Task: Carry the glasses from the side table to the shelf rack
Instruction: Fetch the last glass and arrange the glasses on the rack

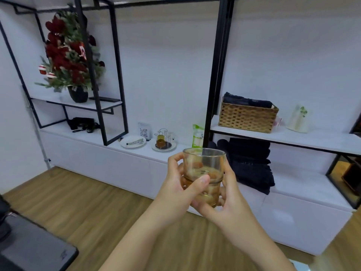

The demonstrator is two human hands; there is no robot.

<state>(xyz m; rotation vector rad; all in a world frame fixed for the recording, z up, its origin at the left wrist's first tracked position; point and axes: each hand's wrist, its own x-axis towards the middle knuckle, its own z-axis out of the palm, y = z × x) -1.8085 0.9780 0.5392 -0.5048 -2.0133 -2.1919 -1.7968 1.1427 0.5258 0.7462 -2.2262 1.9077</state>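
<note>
Amber-tinted, the short clear drinking glass (203, 176) sits upright between both hands, raised in front of the white counter (109, 142). Left hand (180, 189) wraps its side, thumb across the front; right hand (227, 200) cups its base and far side. It may be two stacked glasses, judging by a seam low down.

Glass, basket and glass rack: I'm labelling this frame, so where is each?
glass (205, 163), head view, on its clear upper wall.
basket (247, 118), head view, on its woven front.
glass rack (163, 140), head view, on the amber glass it holds.
</note>
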